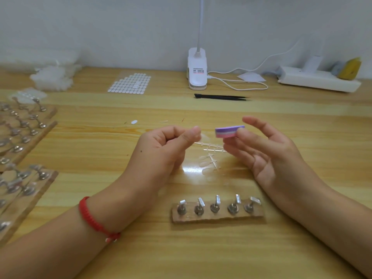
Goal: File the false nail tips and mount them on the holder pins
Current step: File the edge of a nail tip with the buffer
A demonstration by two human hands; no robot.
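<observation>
My left hand [171, 146] is curled above the wooden table and pinches a clear false nail tip [203, 137] between thumb and forefinger. Just to its right, my right hand [267, 150] holds a small purple-and-pink file block [228, 131] between thumb and fingers, the forefinger stretched out above it. Under both hands lie clear sprues with several nail tips [209, 162]. Nearer to me stands a wooden holder [218, 216] with several metal pins [216, 205], all bare.
More pin holders [22, 137] fill the left edge. At the back are a sheet of adhesive tabs [130, 83], a white clip lamp [197, 71], black tweezers [221, 97], a power strip [318, 80] and a pile of clear plastic [52, 77].
</observation>
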